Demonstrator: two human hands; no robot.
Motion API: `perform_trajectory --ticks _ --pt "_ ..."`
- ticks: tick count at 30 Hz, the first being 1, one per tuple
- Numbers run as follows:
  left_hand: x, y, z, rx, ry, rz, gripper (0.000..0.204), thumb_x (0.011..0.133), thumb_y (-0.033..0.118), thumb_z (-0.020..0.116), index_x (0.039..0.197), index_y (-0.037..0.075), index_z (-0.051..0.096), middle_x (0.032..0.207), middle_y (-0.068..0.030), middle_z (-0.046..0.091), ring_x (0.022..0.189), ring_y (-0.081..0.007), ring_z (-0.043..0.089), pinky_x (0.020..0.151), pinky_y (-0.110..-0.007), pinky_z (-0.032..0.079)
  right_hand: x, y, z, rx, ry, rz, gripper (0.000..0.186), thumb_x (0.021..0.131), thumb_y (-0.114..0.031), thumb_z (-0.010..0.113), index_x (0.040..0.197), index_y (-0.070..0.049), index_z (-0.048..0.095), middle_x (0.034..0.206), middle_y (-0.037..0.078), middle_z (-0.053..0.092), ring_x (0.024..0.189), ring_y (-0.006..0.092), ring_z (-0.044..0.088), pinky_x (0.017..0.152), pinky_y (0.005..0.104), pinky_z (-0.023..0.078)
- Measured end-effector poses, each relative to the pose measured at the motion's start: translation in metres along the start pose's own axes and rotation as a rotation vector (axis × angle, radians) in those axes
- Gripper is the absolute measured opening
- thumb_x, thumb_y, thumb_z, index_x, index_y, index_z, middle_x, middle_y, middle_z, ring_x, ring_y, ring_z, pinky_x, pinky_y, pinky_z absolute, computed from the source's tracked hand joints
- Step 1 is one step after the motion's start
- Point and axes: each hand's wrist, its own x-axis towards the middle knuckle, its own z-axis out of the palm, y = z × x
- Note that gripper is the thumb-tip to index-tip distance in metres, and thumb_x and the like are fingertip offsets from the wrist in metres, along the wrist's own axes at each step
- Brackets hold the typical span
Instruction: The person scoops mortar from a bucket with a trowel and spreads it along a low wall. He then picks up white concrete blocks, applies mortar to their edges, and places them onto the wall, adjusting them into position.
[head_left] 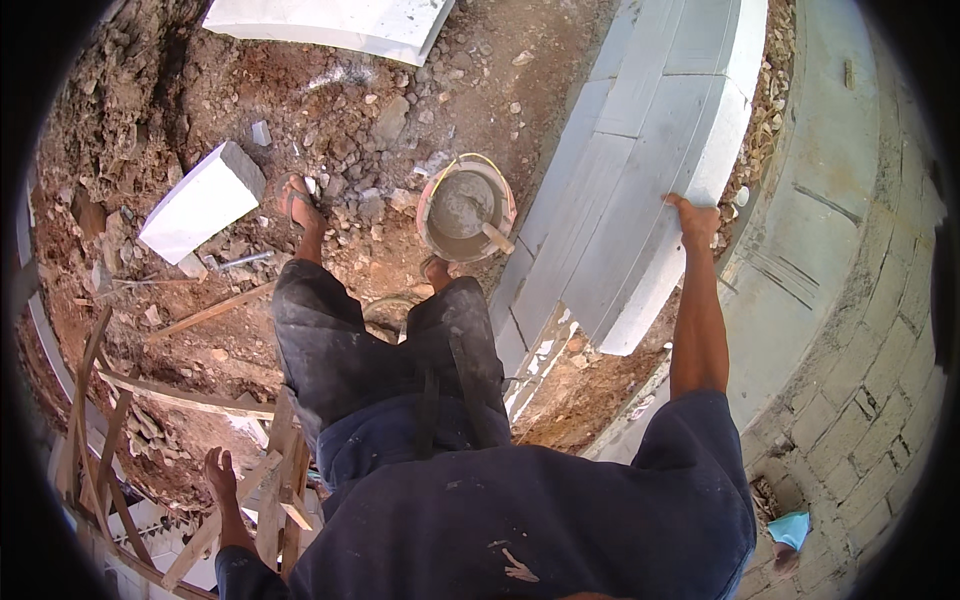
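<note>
A low wall of light-grey blocks runs up the right of the head view. My right hand grips its right-hand top edge, thumb on top; the other fingers are mostly hidden over the side. Lower left, my left hand hangs in the air with nothing in it, fingers apart, near rough wooden planks. Between my feet and the wall stands a round bucket with a yellow rim handle. Wet grey mortar lies inside, and a wooden-handled tool leans in it, its head buried.
A loose white block lies on stony soil beside my foot. A larger white slab is at the top. Past the wall runs a grey concrete strip, then masonry of small blocks. Timber is piled lower left.
</note>
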Motion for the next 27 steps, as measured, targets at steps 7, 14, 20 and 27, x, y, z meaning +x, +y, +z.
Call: perform_trajectory --ticks 7,14,20,27 --pt "0.025 0.112 -0.017 -0.268 0.002 -0.114 0.026 0.08 0.014 0.064 0.101 0.002 0.073 0.092 -0.023 0.071 0.085 -0.0362 0.07 0.075 -0.043 0.054 -0.018 -0.019 -0.017 0.031 -0.095 -0.04 0.087 0.051 -0.038 0.089 0.112 0.018 0.061 0.114 0.026 0.066 0.099 0.0341 0.066 0.086 0.0441 0.054" --pt "-0.031 0.136 0.071 -0.479 0.046 -0.207 0.042 0.08 0.019 0.073 0.119 0.008 0.065 0.113 -0.0205 0.068 0.108 -0.0377 0.063 0.093 -0.043 0.049 0.018 -0.009 -0.024 0.387 -0.448 0.101 0.074 0.07 -0.037 0.078 0.128 0.004 0.057 0.122 0.012 0.061 0.104 0.0307 0.059 0.093 0.0422 0.047" --pt "-0.068 0.162 0.15 -0.644 -0.01 -0.449 0.02 0.082 0.026 0.068 0.09 0.01 0.076 0.079 -0.0164 0.071 0.077 -0.0315 0.07 0.072 -0.042 0.053 -0.067 -0.059 -0.043 -0.16 0.042 -0.446 0.068 0.086 -0.039 0.066 0.131 0.009 0.053 0.131 0.025 0.055 0.12 0.0377 0.054 0.101 0.0472 0.044" --pt "0.185 0.205 0.232 -0.714 -0.132 -0.371 0.039 0.089 0.045 0.063 0.101 0.009 0.074 0.091 -0.0245 0.069 0.091 -0.0409 0.067 0.081 -0.046 0.051 -0.328 -0.006 0.075 0.012 -0.735 -0.771 0.058 0.092 -0.032 0.066 0.133 0.006 0.049 0.134 0.022 0.048 0.128 0.0377 0.044 0.107 0.0487 0.034"
